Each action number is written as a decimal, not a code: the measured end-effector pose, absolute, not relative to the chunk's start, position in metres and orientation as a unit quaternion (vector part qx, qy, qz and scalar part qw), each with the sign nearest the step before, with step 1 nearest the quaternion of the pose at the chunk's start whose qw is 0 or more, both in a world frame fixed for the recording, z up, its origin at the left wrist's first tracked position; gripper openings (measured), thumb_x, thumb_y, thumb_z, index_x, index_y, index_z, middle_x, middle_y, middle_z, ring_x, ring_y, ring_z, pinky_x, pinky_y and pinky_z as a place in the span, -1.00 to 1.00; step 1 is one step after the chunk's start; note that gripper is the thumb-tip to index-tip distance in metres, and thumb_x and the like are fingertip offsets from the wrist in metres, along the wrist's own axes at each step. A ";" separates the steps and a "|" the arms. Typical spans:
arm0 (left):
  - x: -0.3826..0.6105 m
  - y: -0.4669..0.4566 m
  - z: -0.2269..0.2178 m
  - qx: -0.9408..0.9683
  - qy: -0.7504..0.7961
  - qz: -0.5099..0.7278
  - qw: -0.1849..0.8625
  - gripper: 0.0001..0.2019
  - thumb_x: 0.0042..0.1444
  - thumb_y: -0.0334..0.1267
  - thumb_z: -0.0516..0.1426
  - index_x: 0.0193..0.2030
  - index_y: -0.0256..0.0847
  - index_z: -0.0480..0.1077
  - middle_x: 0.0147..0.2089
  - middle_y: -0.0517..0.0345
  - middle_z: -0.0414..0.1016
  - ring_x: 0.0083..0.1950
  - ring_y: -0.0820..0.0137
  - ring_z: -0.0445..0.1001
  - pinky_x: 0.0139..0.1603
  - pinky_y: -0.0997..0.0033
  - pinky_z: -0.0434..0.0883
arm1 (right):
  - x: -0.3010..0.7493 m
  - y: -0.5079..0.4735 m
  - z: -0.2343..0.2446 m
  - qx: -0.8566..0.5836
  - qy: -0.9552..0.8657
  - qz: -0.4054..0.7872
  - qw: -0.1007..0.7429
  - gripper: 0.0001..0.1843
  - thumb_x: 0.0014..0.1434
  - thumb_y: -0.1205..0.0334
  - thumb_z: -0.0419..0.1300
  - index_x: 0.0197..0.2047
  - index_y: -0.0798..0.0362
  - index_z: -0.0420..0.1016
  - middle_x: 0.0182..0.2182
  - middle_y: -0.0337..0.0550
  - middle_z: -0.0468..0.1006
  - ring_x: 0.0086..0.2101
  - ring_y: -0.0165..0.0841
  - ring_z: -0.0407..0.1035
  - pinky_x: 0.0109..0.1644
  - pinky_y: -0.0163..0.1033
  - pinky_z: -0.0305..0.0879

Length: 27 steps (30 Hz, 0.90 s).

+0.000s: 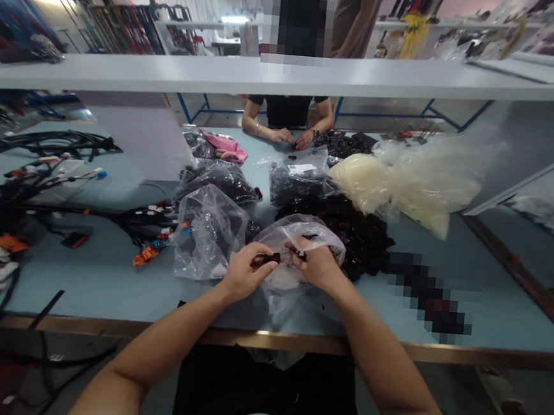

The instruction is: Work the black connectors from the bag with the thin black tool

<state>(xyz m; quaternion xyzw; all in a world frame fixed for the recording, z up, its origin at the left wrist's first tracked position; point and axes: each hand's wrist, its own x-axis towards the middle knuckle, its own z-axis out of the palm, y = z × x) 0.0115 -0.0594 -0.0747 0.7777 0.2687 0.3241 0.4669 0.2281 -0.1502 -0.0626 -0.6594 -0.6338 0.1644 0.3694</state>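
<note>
My left hand [246, 270] is closed in a pinch on a small black plastic part [272, 257], held just above the table. My right hand [317, 262] is closed too, its fingers pinching another small dark piece [301, 255] a little to the right of the first. Both hands hover over a clear plastic bag [298, 235] that lies open in front of me. Behind that bag spreads a heap of black parts [352, 226].
A second clear bag [207, 231] stands to the left, with wire harnesses [34, 175] beyond it. A bag of cream-coloured parts [403, 185] sits at the right. Across the table a person's hands [292, 137] work on small pieces. A white shelf [268, 72] spans overhead.
</note>
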 end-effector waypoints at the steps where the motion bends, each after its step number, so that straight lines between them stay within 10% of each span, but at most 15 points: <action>1: 0.012 -0.059 -0.075 0.777 0.272 0.321 0.468 -0.68 0.26 0.05 0.35 -0.06 -0.14 0.56 -0.20 0.07 0.67 -0.25 0.31 0.67 -0.21 0.36 0.62 | 0.228 -0.150 -0.064 -0.649 -0.628 0.184 0.388 -0.79 0.23 0.41 0.24 -0.14 0.02 0.68 -0.27 -0.13 0.73 -0.23 -0.23 0.60 -0.07 -0.16 0.52; 12: 0.013 -0.059 -0.080 0.771 0.253 0.324 0.486 -0.65 0.27 0.10 0.33 -0.05 -0.12 0.55 -0.12 0.05 0.74 -0.12 0.25 0.75 -0.04 0.29 0.67 | 0.223 -0.155 -0.055 -0.605 -0.531 0.271 0.528 -0.79 0.30 0.05 0.33 -0.21 -0.01 0.73 -0.30 -0.13 0.73 -0.26 -0.25 0.58 -0.10 -0.15 0.49; 27: 0.012 -0.067 -0.072 0.841 0.228 0.327 0.366 -0.67 0.29 -0.28 0.35 0.12 -0.12 0.39 0.04 0.10 0.73 -0.01 0.36 0.77 -0.02 0.51 0.63 | 0.219 -0.166 -0.040 -0.606 -0.610 0.241 0.450 -0.82 0.33 0.08 0.34 -0.14 -0.13 0.80 -0.23 -0.20 0.80 -0.22 -0.25 0.62 0.02 -0.11 0.55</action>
